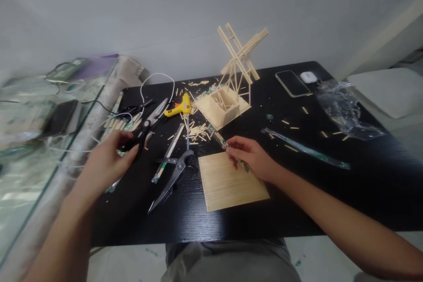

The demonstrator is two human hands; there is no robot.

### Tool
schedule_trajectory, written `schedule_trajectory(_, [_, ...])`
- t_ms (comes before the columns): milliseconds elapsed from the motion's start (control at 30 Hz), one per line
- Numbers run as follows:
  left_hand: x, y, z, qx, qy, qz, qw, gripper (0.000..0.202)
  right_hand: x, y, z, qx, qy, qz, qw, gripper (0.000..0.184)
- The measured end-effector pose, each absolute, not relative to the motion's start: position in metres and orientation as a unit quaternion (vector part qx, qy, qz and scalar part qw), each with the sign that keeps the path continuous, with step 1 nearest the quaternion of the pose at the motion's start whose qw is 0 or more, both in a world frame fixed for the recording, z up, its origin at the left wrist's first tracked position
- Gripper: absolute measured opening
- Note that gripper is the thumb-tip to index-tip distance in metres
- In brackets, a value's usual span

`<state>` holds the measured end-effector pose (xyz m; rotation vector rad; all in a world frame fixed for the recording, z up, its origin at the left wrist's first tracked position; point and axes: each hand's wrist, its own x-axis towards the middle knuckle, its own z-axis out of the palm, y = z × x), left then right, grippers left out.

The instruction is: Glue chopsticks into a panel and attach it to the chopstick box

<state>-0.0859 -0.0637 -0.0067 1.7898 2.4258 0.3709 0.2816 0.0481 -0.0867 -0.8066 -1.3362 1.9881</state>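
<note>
The left hand point(109, 158) is gripping the black-handled cutters point(144, 128). The right hand point(253, 156) is pinching a thin stick point(220, 139) just beyond its knuckles, over the wooden panel point(228, 185) under it. Holding the stick steady is probably helping.

Place: you're at a home craft corner rather than a fitted workshop.
Surface: you work on one black tabletop point(330, 194) set against a bare white wall point(198, 9).
Tools: a yellow glue gun point(178, 106) on its cord, cutters point(148, 125) and shears point(175, 175), all small hand tools.
Build: a stick house model point(224, 105), a flat stick panel point(228, 185), a wrapped stick point(220, 138), and offcuts point(196, 131) strewn about.
Personal bits: a phone point(291, 83) and an earbud case point(308, 76) lie at the far edge.
</note>
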Motion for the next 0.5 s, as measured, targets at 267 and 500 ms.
schedule_trajectory(267, [-0.029, -0.030, -0.021, 0.639, 0.706, 0.175, 0.251, 0.062, 0.291, 0.056, -0.077, -0.328, -0.503, 0.706, 0.375, 0.034])
schedule_trajectory(500, [-0.009, -0.026, -0.037, 0.658, 0.656, 0.229, 0.290, 0.038, 0.295, 0.059, -0.075, -0.354, -0.547, 0.634, 0.416, 0.032])
